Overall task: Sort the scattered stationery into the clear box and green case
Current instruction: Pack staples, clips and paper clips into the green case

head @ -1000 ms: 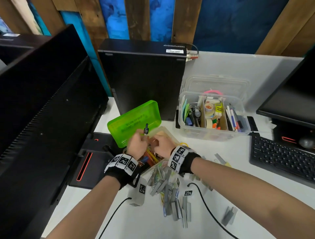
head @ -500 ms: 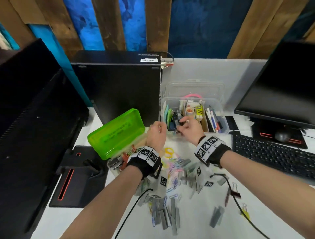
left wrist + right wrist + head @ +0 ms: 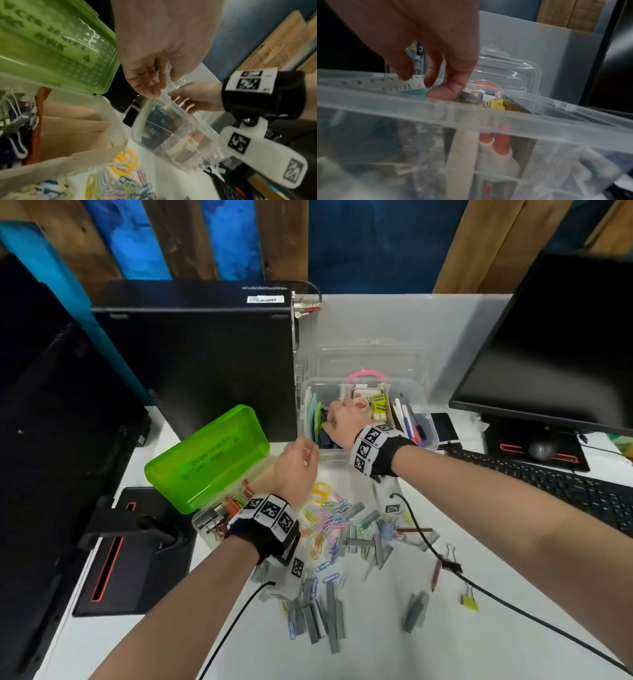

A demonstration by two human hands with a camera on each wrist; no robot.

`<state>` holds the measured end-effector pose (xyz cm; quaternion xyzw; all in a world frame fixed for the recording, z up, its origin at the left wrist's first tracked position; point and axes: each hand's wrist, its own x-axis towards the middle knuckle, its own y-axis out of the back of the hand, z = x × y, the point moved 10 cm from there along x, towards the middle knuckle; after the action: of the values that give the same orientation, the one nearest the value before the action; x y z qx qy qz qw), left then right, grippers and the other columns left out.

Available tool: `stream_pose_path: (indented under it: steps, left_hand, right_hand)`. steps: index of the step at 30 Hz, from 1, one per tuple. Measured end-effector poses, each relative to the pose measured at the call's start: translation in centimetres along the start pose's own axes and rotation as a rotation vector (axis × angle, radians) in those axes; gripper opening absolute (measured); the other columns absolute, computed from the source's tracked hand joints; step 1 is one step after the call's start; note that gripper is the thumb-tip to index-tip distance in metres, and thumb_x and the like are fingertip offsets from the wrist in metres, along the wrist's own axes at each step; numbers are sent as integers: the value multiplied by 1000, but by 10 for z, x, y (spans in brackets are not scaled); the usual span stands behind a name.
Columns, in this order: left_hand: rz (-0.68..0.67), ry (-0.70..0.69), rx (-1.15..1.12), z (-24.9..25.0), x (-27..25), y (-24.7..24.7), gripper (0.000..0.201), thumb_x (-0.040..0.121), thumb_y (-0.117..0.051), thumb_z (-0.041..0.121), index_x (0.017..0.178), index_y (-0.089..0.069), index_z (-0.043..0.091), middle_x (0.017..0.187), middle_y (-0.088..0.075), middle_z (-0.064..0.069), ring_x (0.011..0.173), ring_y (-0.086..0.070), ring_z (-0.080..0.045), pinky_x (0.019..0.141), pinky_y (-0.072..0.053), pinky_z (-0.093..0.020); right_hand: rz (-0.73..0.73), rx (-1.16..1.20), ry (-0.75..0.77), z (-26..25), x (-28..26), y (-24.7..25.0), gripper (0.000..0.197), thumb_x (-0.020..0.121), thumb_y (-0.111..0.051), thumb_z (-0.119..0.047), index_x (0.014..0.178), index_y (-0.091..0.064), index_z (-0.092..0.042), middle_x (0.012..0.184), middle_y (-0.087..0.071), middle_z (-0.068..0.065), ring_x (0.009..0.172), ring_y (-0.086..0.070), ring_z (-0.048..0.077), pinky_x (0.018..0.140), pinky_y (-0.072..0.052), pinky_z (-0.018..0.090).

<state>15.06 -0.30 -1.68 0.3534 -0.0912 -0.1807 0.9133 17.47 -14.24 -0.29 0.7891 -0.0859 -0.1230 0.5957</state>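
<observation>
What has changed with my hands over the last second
The right hand left the green case and reached into the left end of the clear box. The left hand followed to the box's near wall, fingers loose, holding nothing. Case lid stayed open; paper clips and staple strips stayed scattered.

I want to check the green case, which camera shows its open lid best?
The head view: the whole green case shows, lid raised beside the clear box. The left wrist view shows only a close part of the lid; the right wrist view misses it.
</observation>
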Motion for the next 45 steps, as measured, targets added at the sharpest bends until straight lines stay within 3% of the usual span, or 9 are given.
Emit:
stream_pose_path:
  steps: [4,9,15,20,24,30,36,40,45]
  left_hand:
    - [-110,-129,53,25,-22,-25,15,96,-50,28,100,-60,17,81,-64,2,72,-60,-17,62,-42,-28]
    - [-390,-214,139,34,-51,-91,11,92,-52,22,93,-60,14,79,-62,1,77,-62,-25,67,-47,-32]
    - [-598,-315,368,41,-83,-153,22,89,-51,15,109,-57,13,109,-52,-9,100,-55,-29,79,-46,-37]
    - [-653,-423,571,52,-96,-189,41,91,-51,16,131,-46,10,129,-44,-10,117,-43,-30,95,-40,-37]
    - [-656,-400,673,50,-101,-201,40,92,-51,13,131,-45,9,131,-42,-11,119,-42,-29,89,-44,-38]
    - [-595,-400,525,47,-96,-194,34,91,-55,17,124,-51,11,124,-47,-8,111,-47,-26,91,-44,-37]
    - [-531,-359,373,36,-88,-171,33,85,-65,23,114,-52,14,117,-46,-4,104,-48,-22,85,-44,-34]
    - [-511,-342,388,26,-90,-155,32,87,-63,24,116,-51,14,117,-53,-2,110,-48,-22,84,-39,-29]
    - [-498,-261,366,6,-86,-134,45,88,-63,26,130,-49,14,126,-50,-6,119,-46,-23,94,-43,-36]
  right_hand:
    - [38,214,108,2,-43,3,16,90,-52,-17,103,-56,-9,111,-50,10,94,-55,27,81,-45,35]
    - [101,194,219,28,-100,-4,17,88,-51,-11,104,-55,-10,104,-47,8,91,-51,24,76,-47,38]
    - [-344,118,5,107,-155,-70,19,87,-50,-12,102,-60,-17,100,-49,7,94,-58,31,84,-48,38]
    - [-375,79,-171,159,-186,-85,24,87,-47,-8,106,-60,-17,114,-51,9,106,-55,30,88,-44,34]
    - [-324,112,-282,197,-195,-78,25,89,-43,-7,104,-58,-20,113,-51,5,102,-55,25,85,-42,31]
    - [-308,150,-327,233,-200,-70,23,90,-42,-7,95,-54,-27,113,-57,5,103,-55,23,80,-37,25]
    - [-218,221,-263,202,-179,-79,20,94,-50,-20,112,-58,-17,112,-56,7,99,-55,21,87,-42,28]
    - [-222,145,-293,177,-164,-96,32,93,-49,-27,121,-52,-12,121,-46,10,112,-47,27,94,-40,34]
    - [-244,46,-387,168,-155,-104,30,92,-50,-20,120,-49,-7,125,-43,14,116,-44,29,93,-42,37]
